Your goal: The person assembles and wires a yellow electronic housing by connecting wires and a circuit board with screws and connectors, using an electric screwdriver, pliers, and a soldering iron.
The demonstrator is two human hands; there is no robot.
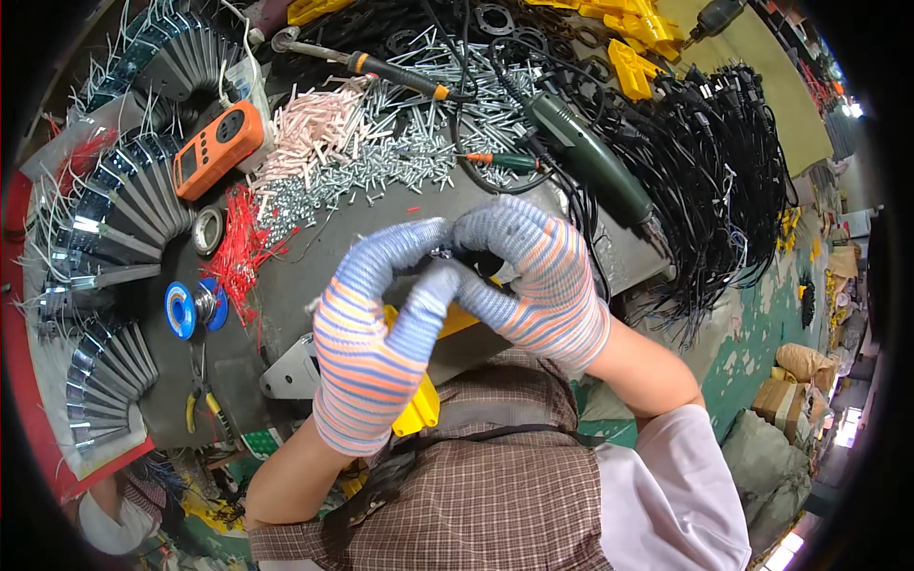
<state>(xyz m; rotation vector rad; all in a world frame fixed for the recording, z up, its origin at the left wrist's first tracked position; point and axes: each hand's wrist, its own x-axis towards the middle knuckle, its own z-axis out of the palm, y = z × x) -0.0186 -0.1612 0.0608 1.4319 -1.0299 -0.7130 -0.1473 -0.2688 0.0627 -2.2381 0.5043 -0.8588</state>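
Both of my hands wear striped knit gloves and meet at the near edge of the dark worktop. My left hand point(371, 333) is closed in a pinch, thumb and fingertips pressed around something small and dark. From the other side, my right hand point(543, 276) pinches at the same spot, its fingertips touching the left ones. Fingers cover most of what they hold, so its kind does not show. Below the hands, a yellow plastic part point(417, 411) shows beside my left wrist. A flat grey metal plate point(293, 369) lies left of that wrist.
Ahead are loose screws point(409, 143), pale pink sleeves point(309, 133), a screwdriver point(505, 161), a green power tool point(590, 157) and a soldering iron point(395, 76). Black cables point(705, 171) heap right. Left lie an orange meter point(219, 150), red wires point(238, 257), a solder spool point(181, 309) and pliers point(202, 395).
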